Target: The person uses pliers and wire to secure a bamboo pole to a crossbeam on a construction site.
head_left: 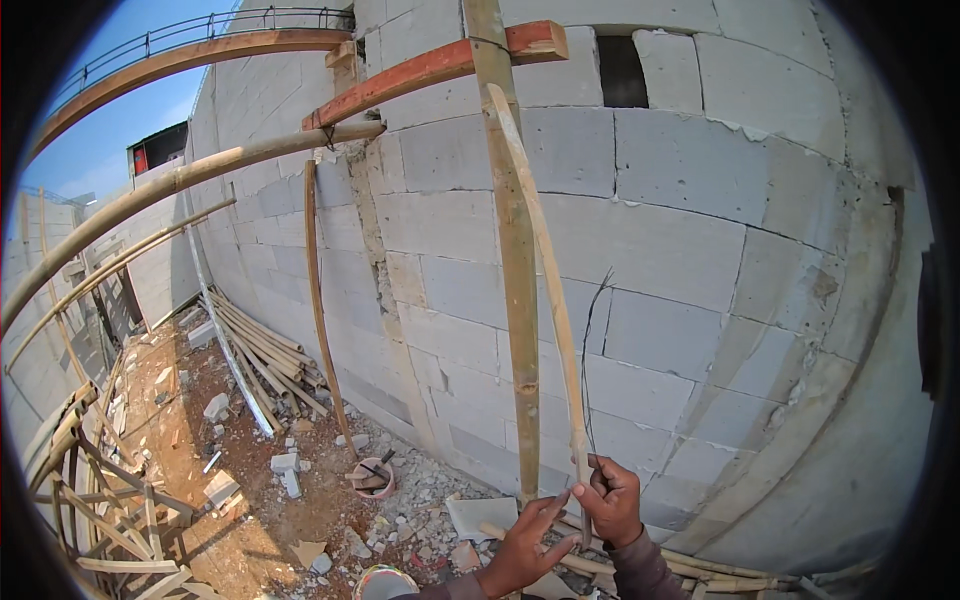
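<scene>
A long, pale wooden strip (548,265) slants down in front of an upright bamboo pole (518,300) by the block wall. My right hand (612,500) is closed around the strip's lower end, thumb pressed on it. Thin dark wires (588,365) rise from behind that hand, beside the strip; whether the fingers also grip them is hidden. Just left of the strip's end, my left hand (525,550) has its thumb and index finger apart, with nothing visible between them. Overhead, a red-painted timber (430,75) crosses the pole, where dark wire is wrapped.
A horizontal bamboo pole (200,172) spans the left side. Along the grey block wall (660,240) lie stacked bamboo poles (260,350). A pink bucket (375,478) with tools stands on rubble-strewn ground, and a white bucket (385,583) is near me. Loose timber (120,530) is piled at left.
</scene>
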